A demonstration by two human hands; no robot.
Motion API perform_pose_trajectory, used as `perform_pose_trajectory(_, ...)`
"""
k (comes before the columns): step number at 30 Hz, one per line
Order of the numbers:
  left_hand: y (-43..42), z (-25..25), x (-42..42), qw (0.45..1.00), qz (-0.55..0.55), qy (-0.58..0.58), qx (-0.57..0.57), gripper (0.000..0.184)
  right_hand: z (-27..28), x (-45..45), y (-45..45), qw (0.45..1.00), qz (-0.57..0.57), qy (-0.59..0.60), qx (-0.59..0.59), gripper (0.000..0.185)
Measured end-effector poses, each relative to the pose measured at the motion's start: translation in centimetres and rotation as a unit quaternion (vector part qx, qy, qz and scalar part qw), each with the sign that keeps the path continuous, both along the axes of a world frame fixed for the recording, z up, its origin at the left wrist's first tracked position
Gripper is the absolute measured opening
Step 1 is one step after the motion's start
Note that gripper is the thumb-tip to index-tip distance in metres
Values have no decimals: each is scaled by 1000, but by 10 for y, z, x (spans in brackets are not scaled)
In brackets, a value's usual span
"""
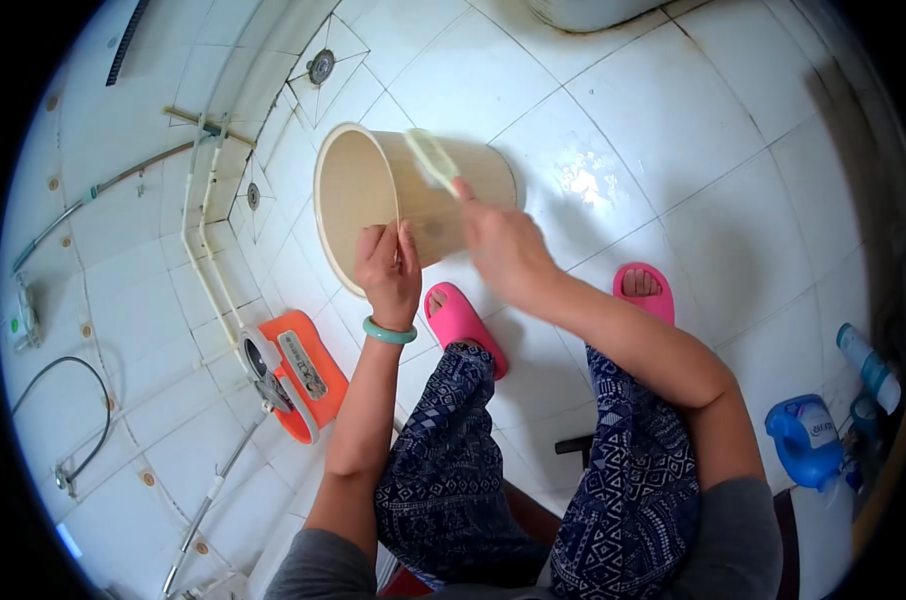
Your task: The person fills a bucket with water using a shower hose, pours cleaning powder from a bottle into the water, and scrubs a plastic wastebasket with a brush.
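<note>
A beige wood-grain bin (356,190) lies on its side on the tiled floor, its mouth facing left. My left hand (389,268), with a green bangle (390,332) at the wrist, is closed on the near part of the bin's rim. Wrapped round the handle of a pale scrub brush (431,158) is my right hand (505,248), slightly smeared by motion. The brush head is over the outer side wall of the bin; whether its bristles touch cannot be made out.
My feet in pink slippers (466,325) are on either side below the bin. An orange device (313,370) and pipes (188,205) line the left wall. A floor drain (321,66) lies beyond the bin. A blue bottle (809,438) stands at right.
</note>
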State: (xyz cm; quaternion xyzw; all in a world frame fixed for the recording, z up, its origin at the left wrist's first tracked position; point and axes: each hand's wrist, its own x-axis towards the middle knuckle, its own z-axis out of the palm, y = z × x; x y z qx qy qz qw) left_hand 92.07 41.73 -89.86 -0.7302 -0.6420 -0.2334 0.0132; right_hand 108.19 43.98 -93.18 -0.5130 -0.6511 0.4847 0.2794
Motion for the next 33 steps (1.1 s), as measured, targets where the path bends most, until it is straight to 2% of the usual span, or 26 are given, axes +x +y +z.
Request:
perform_pose_trajectory(1,-2,3,0,1000,-2,0,-3,8,9,-3,-5,997,-2,31,64,47)
perform_pose_trajectory(3,0,9,-3,1000,7,-16,23,10,9,-3,-2,998,13,22,58,48)
perform_pose_trajectory(5,3,14,-4,999,11,-25,33,13,-9,5,6,998,42,-55,-9,51)
perform_pose_trajectory(7,3,15,-2,995,43,-86,14,15,-13,13,3,998,23,-59,4,53)
perform_pose_trajectory(9,7,20,0,995,57,-87,7,17,-5,10,-9,998,2,-62,13,55)
perform_pose_trajectory(11,12,19,-1,994,64,-88,-3,19,15,4,-26,995,27,-16,93,60)
perform_pose_trajectory(12,14,20,-3,992,87,-97,-3,20,19,2,-27,994,63,-31,80,64)
perform_pose_trajectory(13,17,20,-5,988,109,-105,-2,22,13,1,-25,994,62,-30,79,64)
perform_pose_trajectory(15,21,18,-12,983,120,-136,2,25,-19,-1,-19,986,20,-106,127,60)
perform_pose_trajectory(16,22,17,-15,977,133,-167,3,29,-34,2,-16,987,-13,-120,105,64)
perform_pose_trajectory(19,31,20,-18,983,135,-122,7,33,-26,-1,-16,987,-9,-97,125,66)
perform_pose_trajectory(20,33,19,-20,983,134,-122,5,33,5,-2,-18,994,53,-59,75,68)
perform_pose_trajectory(23,33,15,-34,970,189,-149,-18,38,19,-17,-25,988,130,-46,67,68)
perform_pose_trajectory(25,32,11,-46,965,219,-146,-6,40,-12,-14,-17,989,91,-88,75,68)
perform_pose_trajectory(26,34,10,-49,964,222,-144,-3,40,-20,-11,-8,990,36,-94,96,68)
perform_pose_trajectory(29,33,8,-44,968,189,-166,6,41,-15,-8,-2,993,46,-96,46,68)
perform_pose_trajectory(30,35,12,-37,968,182,-173,6,41,0,-15,-10,992,60,-67,92,67)
perform_pose_trajectory(33,38,18,-26,968,186,-171,-5,36,23,-18,-15,987,121,-61,84,66)
